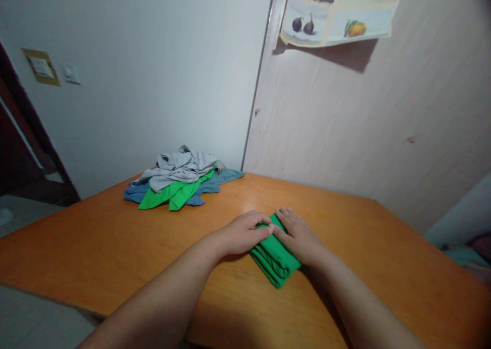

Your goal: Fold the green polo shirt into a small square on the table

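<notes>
A green garment (274,257), folded into a compact thick rectangle, lies on the wooden table in front of me. Its layered folds face the near side. My left hand (245,234) rests along its left and far edge, fingers slightly curved and thumb laid over the top. My right hand (301,234) lies on the garment's right side with fingers stretched out toward the far end. The two thumbs meet near the middle of the top. Neither hand is wrapped round the cloth; the left fingertips are partly hidden.
A loose heap of clothes stands at the table's back left: a grey garment (182,167) on top, a bright green one (180,191) and blue ones (136,193) below. The orange-brown table (153,247) meets the wall (172,73) behind. A fruit poster (341,19) hangs above.
</notes>
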Available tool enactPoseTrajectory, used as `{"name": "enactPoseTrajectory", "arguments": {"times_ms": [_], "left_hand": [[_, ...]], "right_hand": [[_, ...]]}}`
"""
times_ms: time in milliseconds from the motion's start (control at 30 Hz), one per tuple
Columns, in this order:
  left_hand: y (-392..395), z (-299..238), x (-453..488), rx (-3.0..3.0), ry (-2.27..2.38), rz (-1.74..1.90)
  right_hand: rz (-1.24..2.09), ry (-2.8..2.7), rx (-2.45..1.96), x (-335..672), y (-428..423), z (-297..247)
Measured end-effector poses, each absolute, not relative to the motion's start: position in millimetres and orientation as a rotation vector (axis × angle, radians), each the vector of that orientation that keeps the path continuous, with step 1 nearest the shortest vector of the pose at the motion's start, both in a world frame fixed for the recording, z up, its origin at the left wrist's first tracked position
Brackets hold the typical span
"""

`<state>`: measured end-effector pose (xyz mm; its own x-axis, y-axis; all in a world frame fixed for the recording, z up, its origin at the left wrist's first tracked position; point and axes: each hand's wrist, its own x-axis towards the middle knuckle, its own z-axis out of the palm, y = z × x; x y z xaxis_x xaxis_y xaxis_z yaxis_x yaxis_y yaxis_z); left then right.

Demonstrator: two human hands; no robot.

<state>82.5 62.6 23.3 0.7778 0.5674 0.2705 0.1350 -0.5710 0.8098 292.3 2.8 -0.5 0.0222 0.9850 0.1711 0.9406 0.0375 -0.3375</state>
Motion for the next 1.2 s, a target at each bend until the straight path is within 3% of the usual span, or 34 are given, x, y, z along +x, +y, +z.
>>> {"name": "enactPoseTrajectory", "arguments": {"times_ms": [333,533,800,1000,1200], "left_hand": [[60,22,82,1.928,0.523,0.696],[59,23,81,1.843,0.568,0.678],[60,15,81,1.939,0.614,0.614],[54,14,90,1.941,0.560,0.660],[56,16,90,1.688,0.510,0.668]], "right_hand": [[0.073,-1.258,-1.721,361,0,13],[0.197,-1.334,-1.952,378,2,6],[0.322,-1.367,-1.947,361,2,-4],[0.245,-1.351,-1.988,366,3,1],[-0.038,-1.405,-1.966,356,-9,20]]}}
